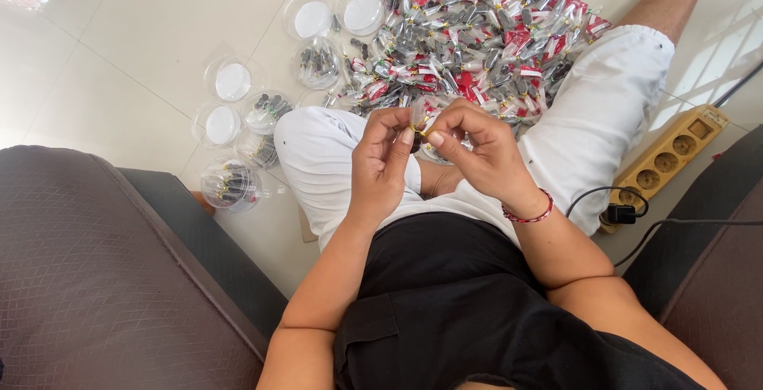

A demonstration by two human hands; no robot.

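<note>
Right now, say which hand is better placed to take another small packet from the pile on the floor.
Probably the right hand: the pile of packets spreads ahead and toward its side, along the right leg. The left hand sits nearer the round clear containers. Both pinch one small packet.

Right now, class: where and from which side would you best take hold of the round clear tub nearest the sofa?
Probably grip the clear tub by its round rim, coming from above: it stands upright and open on the floor, apart from its neighbours, and both hands are busy elsewhere.

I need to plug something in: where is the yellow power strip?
In the head view, the yellow power strip lies on the floor at the right, beside the person's white-clad leg, with a black plug at its near end.
</note>
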